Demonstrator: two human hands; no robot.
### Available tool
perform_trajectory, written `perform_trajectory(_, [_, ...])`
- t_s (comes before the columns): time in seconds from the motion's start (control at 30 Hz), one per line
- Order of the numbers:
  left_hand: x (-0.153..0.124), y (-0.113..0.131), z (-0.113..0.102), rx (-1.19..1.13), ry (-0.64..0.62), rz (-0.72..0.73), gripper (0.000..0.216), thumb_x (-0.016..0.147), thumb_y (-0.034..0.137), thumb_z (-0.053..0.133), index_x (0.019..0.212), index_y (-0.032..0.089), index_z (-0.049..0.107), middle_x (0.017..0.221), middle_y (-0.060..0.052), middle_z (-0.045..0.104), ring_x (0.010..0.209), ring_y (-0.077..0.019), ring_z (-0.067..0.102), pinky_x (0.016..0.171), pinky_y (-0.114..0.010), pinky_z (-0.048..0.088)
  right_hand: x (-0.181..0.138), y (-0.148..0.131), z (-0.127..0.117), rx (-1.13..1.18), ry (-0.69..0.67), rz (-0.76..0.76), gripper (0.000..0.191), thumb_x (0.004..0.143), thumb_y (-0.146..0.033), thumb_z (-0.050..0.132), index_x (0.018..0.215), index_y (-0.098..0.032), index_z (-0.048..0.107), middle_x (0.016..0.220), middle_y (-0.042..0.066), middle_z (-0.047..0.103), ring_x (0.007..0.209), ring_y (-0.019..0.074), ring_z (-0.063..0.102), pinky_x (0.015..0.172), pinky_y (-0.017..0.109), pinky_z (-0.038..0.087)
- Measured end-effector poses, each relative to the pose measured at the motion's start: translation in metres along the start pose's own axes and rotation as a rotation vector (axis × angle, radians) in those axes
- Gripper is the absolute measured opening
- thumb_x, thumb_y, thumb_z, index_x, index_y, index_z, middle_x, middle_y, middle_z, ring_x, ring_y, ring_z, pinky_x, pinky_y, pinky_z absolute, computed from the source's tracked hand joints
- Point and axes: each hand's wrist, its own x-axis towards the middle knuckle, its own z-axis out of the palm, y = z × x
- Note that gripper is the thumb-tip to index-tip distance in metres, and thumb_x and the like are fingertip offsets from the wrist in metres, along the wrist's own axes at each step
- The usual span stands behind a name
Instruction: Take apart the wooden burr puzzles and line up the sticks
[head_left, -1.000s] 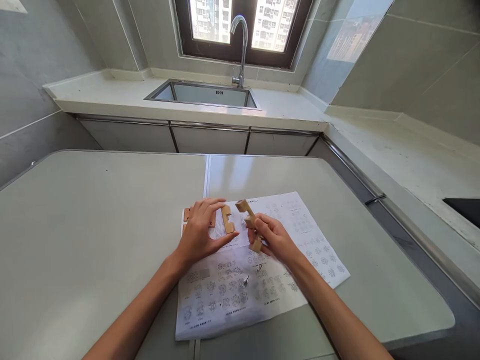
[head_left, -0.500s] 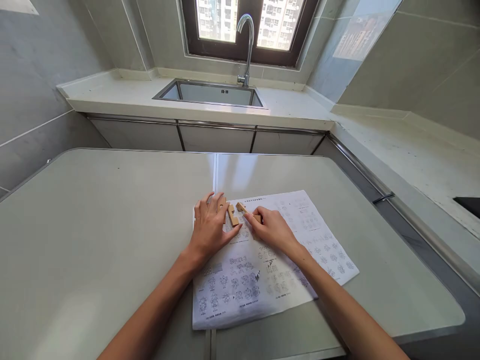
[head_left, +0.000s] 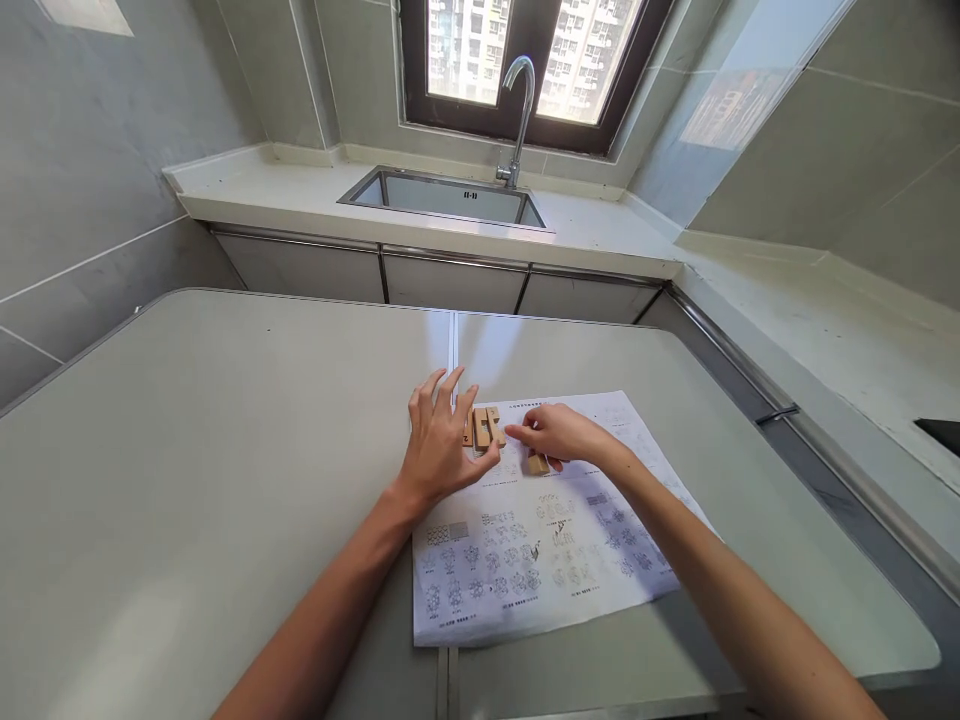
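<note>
on the printed sheet [head_left: 555,540], the spread left hand [head_left: 439,445] half hides wooden pieces [head_left: 484,428]; right hand [head_left: 559,437] grip unclear

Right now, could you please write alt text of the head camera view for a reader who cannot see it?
Two bare hands work on notched wooden puzzle pieces lying on a printed instruction sheet on a pale table: the left hand rests beside the pieces, fingers spread, and the right hand touches them. Behind are a steel sink, a faucet and a window.

head view, forward and down, table [head_left: 225,450] near, sink [head_left: 450,195] beyond
</note>
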Motion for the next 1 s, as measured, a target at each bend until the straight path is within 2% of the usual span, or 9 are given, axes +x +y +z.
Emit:
perform_trajectory(0.2, [0.002,-0.003,0.006,-0.028,0.201,-0.187,0.031,0.103,0.034,0.053,0.129,0.021,0.064,0.158,-0.017,0.05,0.154,-0.0378,0.033,0.121,-0.06,0.028,0.038,0.007,-0.01,-0.013,0.006,0.016,0.053,0.104,-0.057,0.051,0.068,-0.02,0.062,0.053,0.008,0.07,0.047,0.0184,0.061,0.055,0.029,0.043])
perform_trajectory(0.27, [0.003,-0.005,0.005,-0.079,0.259,-0.262,0.027,0.105,0.032,0.049,0.124,0.021,0.065,0.155,-0.015,0.052,0.152,-0.0356,0.035,0.12,-0.058,0.03,0.048,0.007,-0.01,0.01,-0.02,-0.019,0.052,0.105,-0.056,0.051,0.067,-0.02,0.061,0.061,0.009,0.074,0.048,0.0175,0.063,0.054,0.028,0.045])
perform_trajectory(0.43, [0.006,-0.015,0.005,-0.269,0.38,-0.494,0.023,0.106,0.033,0.046,0.115,0.023,0.065,0.146,-0.013,0.055,0.142,-0.0317,0.041,0.12,-0.056,0.031,0.061,0.003,-0.011,0.053,-0.068,-0.119,0.052,0.105,-0.055,0.052,0.066,-0.02,0.058,0.064,0.009,0.075,0.048,0.0162,0.064,0.052,0.027,0.046])
perform_trajectory(0.53, [0.008,-0.029,0.007,-0.431,0.472,-0.709,0.019,0.104,0.035,0.048,0.106,0.025,0.064,0.134,-0.01,0.059,0.136,-0.0295,0.045,0.12,-0.052,0.033,0.064,0.004,-0.013,0.078,-0.081,-0.175,0.048,0.106,-0.056,0.051,0.074,-0.021,0.059,0.067,0.006,0.076,0.05,0.0155,0.066,0.053,0.025,0.047])
perform_trajectory(0.6, [0.01,-0.038,0.008,-0.476,0.506,-0.802,0.019,0.104,0.035,0.047,0.103,0.025,0.063,0.126,-0.011,0.059,0.131,-0.029,0.048,0.116,-0.049,0.037,0.065,0.008,-0.015,0.08,-0.069,-0.213,0.042,0.108,-0.054,0.048,0.083,-0.021,0.059,0.068,0.004,0.076,0.051,0.015,0.066,0.055,0.024,0.047])
perform_trajectory(0.77, [0.012,-0.049,0.007,-0.548,0.533,-0.859,0.01,0.097,0.029,0.054,0.1,0.023,0.06,0.112,-0.006,0.056,0.103,-0.021,0.057,0.096,-0.036,0.049,0.065,0.027,-0.021,-0.002,0.09,-0.311,0.031,0.111,-0.041,0.041,0.097,-0.021,0.06,0.067,0.0,0.073,0.057,0.0151,0.063,0.06,0.025,0.043])
perform_trajectory(0.9, [0.012,-0.049,0.004,-0.625,0.524,-0.872,0.012,0.089,0.023,0.06,0.1,0.022,0.055,0.088,0.001,0.05,0.075,-0.0149,0.054,0.072,-0.028,0.048,0.067,0.043,-0.017,-0.141,0.284,-0.347,0.037,0.11,-0.039,0.043,0.085,-0.021,0.062,0.077,0.005,0.073,0.073,0.019,0.064,0.064,0.027,0.034])
perform_trajectory(1.0, [0.013,-0.05,0.003,-0.667,0.535,-0.873,0.022,0.083,0.018,0.063,0.099,0.023,0.05,0.079,0.005,0.046,0.068,-0.013,0.051,0.065,-0.025,0.046,0.069,0.051,-0.006,-0.233,0.368,-0.355,0.037,0.109,-0.037,0.044,0.082,-0.021,0.062,0.076,0.006,0.071,0.073,0.0203,0.063,0.064,0.029,0.029])
